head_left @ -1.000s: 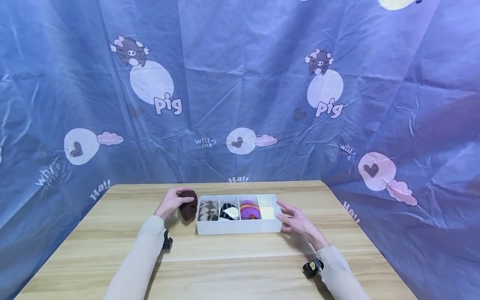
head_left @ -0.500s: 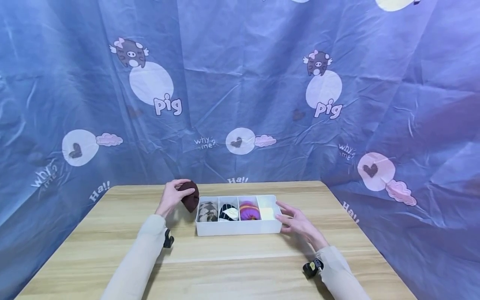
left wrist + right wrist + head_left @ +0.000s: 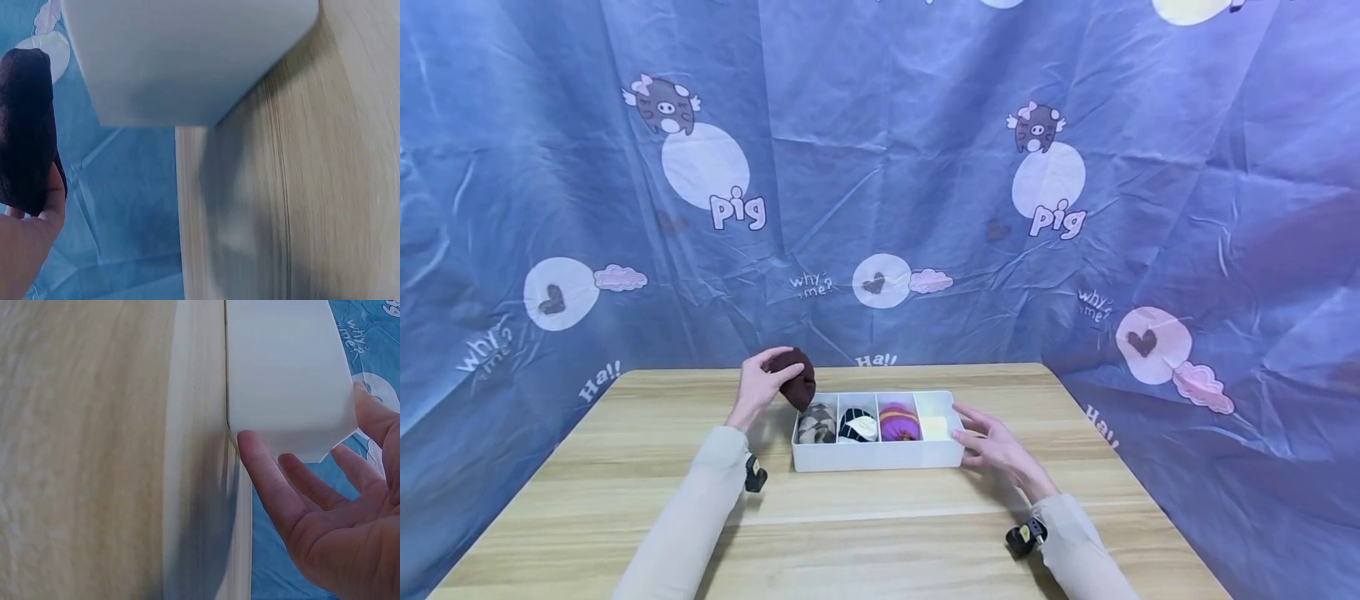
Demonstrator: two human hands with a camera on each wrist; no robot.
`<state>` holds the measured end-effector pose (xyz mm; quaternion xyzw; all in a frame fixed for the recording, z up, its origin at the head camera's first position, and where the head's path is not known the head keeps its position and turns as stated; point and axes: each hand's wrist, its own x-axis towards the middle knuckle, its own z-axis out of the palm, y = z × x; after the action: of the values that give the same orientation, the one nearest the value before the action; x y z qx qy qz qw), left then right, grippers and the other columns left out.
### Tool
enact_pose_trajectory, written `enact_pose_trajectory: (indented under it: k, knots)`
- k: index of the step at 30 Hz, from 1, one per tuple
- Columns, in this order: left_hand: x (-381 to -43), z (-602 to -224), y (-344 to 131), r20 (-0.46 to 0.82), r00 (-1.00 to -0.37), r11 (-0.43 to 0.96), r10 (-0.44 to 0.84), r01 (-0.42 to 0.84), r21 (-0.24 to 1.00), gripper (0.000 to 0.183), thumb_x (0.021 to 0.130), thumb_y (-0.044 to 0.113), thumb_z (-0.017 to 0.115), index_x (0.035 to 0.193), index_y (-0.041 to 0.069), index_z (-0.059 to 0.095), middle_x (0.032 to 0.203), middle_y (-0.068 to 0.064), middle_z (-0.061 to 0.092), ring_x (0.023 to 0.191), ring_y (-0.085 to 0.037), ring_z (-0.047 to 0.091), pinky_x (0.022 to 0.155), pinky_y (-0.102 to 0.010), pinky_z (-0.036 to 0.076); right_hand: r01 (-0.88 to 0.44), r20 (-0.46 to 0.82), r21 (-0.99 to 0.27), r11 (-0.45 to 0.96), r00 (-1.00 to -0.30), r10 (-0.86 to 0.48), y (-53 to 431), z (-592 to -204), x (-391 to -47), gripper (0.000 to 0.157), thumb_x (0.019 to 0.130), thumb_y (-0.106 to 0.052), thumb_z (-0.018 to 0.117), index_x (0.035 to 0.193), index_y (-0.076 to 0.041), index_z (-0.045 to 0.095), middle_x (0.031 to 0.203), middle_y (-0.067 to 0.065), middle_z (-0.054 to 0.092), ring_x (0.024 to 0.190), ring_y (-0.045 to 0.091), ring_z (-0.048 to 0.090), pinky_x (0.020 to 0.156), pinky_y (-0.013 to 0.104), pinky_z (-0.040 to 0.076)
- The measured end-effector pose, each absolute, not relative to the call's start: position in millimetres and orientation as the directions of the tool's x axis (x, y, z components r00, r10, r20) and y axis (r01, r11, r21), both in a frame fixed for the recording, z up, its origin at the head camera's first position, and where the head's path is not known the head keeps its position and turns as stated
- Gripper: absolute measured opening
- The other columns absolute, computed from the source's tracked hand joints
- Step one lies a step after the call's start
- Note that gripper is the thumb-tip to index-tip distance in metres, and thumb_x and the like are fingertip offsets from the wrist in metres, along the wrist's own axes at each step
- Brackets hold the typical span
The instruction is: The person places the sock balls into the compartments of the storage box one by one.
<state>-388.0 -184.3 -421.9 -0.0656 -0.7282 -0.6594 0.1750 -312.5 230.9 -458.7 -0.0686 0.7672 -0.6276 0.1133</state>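
My left hand (image 3: 756, 388) pinches a dark brown rolled-up sock (image 3: 799, 385) between thumb and fingers. It holds the sock raised over the left end of a white divided box (image 3: 880, 456). In the left wrist view the brown sock (image 3: 26, 125) hangs beside the box's end wall (image 3: 187, 62). A grey-and-beige checked sock bundle (image 3: 817, 423) lies in the leftmost compartment, partly under the brown one in the head view. My right hand (image 3: 996, 442) rests its spread fingers against the box's right end; the right wrist view shows the fingertips (image 3: 251, 440) at that wall.
A black-and-white sock bundle (image 3: 858, 425) and a purple-and-orange striped one (image 3: 898, 422) fill the middle compartments. The rightmost compartment (image 3: 934, 408) shows its bare white inside. The box stands on a wooden table (image 3: 880, 533); a blue printed curtain (image 3: 820, 167) hangs behind.
My left hand has lifted the brown sock off the table beside the box, then carried it right, over the box's left end. The right hand and the box stay nearly in place.
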Motion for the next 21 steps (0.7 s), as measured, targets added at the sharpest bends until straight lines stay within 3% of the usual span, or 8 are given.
enact_pose_trajectory:
  k: [14, 21]
  knots:
    - [-384, -422, -148, 0.350, -0.934, 0.112, -0.076, 0.341, 0.933, 0.041, 0.078, 0.009, 0.082, 0.116, 0.003, 0.070, 0.120, -0.020, 0.067, 0.100, -0.018, 0.062, 0.079, -0.014, 0.049, 0.024, -0.078, -0.981, 0.194, -0.959, -0.273, 232, -462, -313, 0.072, 0.096, -0.020, 0.064, 0.155, -0.007, 0.024, 0.150, 0.038, 0.026, 0.108, 0.029, 0.064, 0.090, 0.044, 0.056]
    - [-382, -416, -131, 0.372, -0.924, 0.086, -0.085, 0.365, 0.927, 0.039, 0.077, 0.007, 0.083, 0.113, 0.003, 0.071, 0.117, -0.018, 0.068, 0.096, -0.016, 0.062, 0.077, -0.017, 0.049, 0.025, -0.074, -0.982, 0.189, -0.962, -0.261, 232, -463, -314, 0.072, 0.095, -0.020, 0.065, 0.155, -0.008, 0.026, 0.149, 0.037, 0.028, 0.106, 0.027, 0.065, 0.089, 0.043, 0.056]
